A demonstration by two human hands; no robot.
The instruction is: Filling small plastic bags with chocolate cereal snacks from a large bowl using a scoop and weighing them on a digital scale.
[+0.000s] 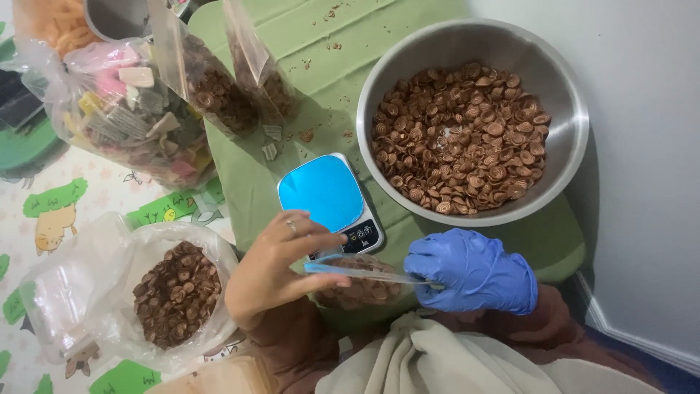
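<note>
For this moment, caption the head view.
Both hands, left hand bare, right hand gloved, hold a small clear bag beside a scale.

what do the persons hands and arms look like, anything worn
The left hand is bare, with a thin ring on one finger. The right hand wears a blue disposable glove. Both arms are in brown sleeves.

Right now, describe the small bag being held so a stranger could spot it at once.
Start at the steel bowl of brown spiral snacks on the green table. In front of it sits a blue-topped kitchen scale, and just nearer the person is the small clear bag, pinched at its top edge between the bare left hand and blue-gloved right hand. Unlike the other bags, it is held.
</note>
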